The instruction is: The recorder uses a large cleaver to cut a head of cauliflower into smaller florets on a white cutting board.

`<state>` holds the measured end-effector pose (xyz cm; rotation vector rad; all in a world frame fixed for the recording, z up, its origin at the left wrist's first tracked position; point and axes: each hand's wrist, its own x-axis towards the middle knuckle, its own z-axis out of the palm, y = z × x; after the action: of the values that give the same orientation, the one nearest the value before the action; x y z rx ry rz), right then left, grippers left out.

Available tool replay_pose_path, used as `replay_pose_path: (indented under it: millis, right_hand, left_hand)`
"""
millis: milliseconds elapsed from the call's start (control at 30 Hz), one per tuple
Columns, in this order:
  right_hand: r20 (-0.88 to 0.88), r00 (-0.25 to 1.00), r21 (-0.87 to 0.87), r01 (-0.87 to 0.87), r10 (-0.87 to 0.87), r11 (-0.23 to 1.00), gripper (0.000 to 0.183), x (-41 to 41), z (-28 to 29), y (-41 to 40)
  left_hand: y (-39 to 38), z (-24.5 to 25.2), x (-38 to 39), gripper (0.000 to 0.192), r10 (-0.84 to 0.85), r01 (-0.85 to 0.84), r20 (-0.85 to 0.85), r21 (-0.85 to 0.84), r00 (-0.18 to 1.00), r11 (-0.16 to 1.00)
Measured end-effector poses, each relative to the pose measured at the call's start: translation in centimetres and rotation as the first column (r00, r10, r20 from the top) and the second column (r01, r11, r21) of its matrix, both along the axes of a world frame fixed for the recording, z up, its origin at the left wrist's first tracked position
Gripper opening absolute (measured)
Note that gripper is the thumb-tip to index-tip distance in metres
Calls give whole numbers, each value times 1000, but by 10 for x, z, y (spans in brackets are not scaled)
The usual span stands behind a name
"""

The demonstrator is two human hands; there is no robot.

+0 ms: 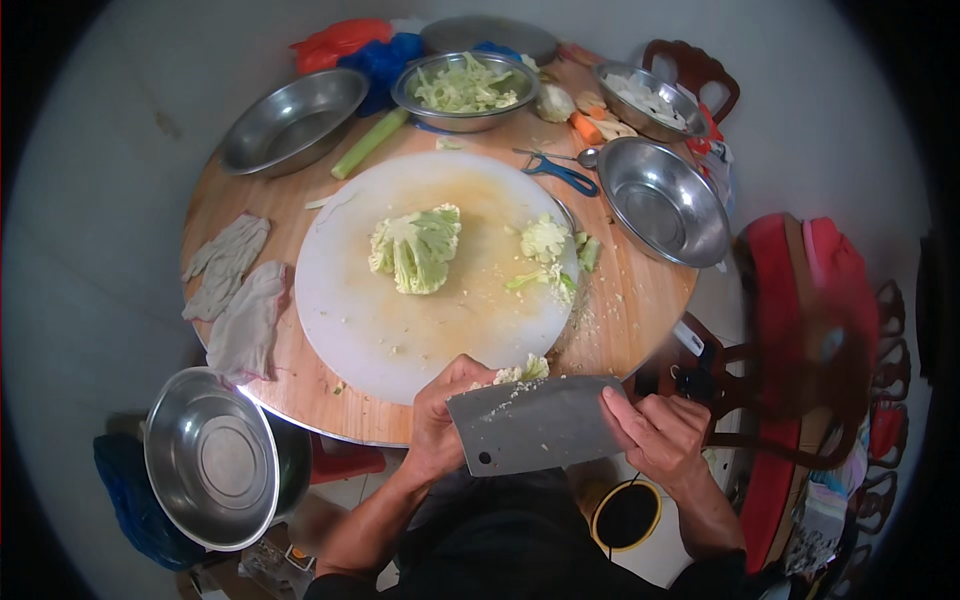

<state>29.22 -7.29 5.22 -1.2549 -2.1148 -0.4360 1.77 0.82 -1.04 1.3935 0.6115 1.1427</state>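
Note:
My right hand (660, 431) grips a cleaver (544, 427) at its handle end, the broad grey blade lying across in front of me with crumbs stuck along its upper edge. Behind the blade, my left hand (444, 412) holds a cauliflower piece (529, 369); the blade hides part of the fingers and of the piece. Both hands are at the near edge of a round white cutting board (352, 345). A larger cauliflower chunk (416, 247) rests mid-board. Near the board's right edge lie a cauliflower floret (544, 238) and a leafy scrap (551, 281).
Metal basins stand around the wooden table (637, 300), one with cut cauliflower (465, 82), another with white slices (645, 97). A blue peeler (562, 174) and a spoon (588, 157) lie behind the board. Cloth gloves (247, 322) are at left, a wooden chair (787, 442) at right.

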Motion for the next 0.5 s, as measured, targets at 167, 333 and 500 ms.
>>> replay_pose_path:
  millis: [167,333,500]
  right_hand:
    - [16,1000,-10,13,-12,1000,40,5,0,-2]
    - [11,1000,-55,26,-25,998,46,12,1,-10]
    - [64,988,-89,149,-144,985,38,20,-3,-19]
  left_hand:
    - [-4,-1,3,32,22,-16,54,-111,998,994]
    - [-2,4,1,48,214,-160,-178,277,960,948]
    - [-5,-1,3,57,331,-268,-154,328,931,906]
